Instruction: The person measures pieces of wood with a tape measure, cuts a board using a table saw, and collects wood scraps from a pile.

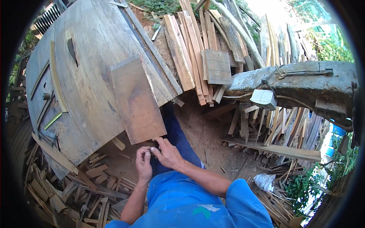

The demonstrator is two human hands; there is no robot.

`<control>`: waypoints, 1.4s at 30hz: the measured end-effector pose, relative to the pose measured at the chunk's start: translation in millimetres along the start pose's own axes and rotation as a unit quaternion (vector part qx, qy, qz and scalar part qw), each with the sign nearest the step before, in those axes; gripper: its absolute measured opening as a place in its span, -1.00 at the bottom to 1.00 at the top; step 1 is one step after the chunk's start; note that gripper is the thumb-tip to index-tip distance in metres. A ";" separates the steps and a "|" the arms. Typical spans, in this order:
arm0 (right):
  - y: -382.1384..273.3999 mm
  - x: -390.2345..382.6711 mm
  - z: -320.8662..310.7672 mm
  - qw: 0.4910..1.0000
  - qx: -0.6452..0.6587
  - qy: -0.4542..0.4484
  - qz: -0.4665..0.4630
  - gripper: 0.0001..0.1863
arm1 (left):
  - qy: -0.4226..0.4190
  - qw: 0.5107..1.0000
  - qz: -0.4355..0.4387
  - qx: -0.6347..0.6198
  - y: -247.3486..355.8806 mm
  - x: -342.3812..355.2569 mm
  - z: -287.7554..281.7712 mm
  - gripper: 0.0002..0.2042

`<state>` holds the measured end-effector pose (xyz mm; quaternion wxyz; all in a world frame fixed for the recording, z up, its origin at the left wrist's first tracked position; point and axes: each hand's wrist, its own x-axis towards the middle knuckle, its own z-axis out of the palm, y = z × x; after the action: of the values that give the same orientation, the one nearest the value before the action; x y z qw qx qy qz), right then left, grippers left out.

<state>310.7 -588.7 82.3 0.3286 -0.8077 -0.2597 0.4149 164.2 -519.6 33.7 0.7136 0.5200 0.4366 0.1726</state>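
Note:
Just in front of my waist, my left hand (143,164) and my right hand (168,154) are close together. The left fingers are curled in toward the palm. The right fingers are bent, with the thumb reaching toward the left hand. Whatever they pinch, if anything, is too small to make out. Right beyond the fingertips lies the near end of a flat brown board (138,102). It rests on a large worn wooden tabletop (87,95) and juts past its edge toward me.
Curved wood strips (56,78) and a yellow-green strip (53,121) lie on the tabletop. Sawn planks (186,49) lean beyond it. To the right stands a heavy metal machine arm (296,81) with a white box (264,99). Offcuts (99,190) litter the ground at left.

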 end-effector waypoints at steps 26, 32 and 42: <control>1.6 52.5 -82.5 0.895 0.028 -0.445 0.025 -0.58 | -0.230 0.940 -0.167 0.189 44.2 14.1 32.5 -0.04; 7.6 122.3 -89.7 0.942 0.064 -0.324 0.053 -0.80 | -0.171 0.950 -0.257 0.045 -18.3 17.7 49.3 -0.58; 11.7 231.9 -64.8 0.991 -0.045 0.025 -0.122 -0.77 | -0.044 0.913 -0.341 -0.218 -18.2 27.4 63.9 -0.72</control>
<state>487.8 -456.3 -13.7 0.3468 -0.7942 -0.3658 0.3393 227.0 -545.5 10.3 0.8433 0.1781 0.5068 -0.0133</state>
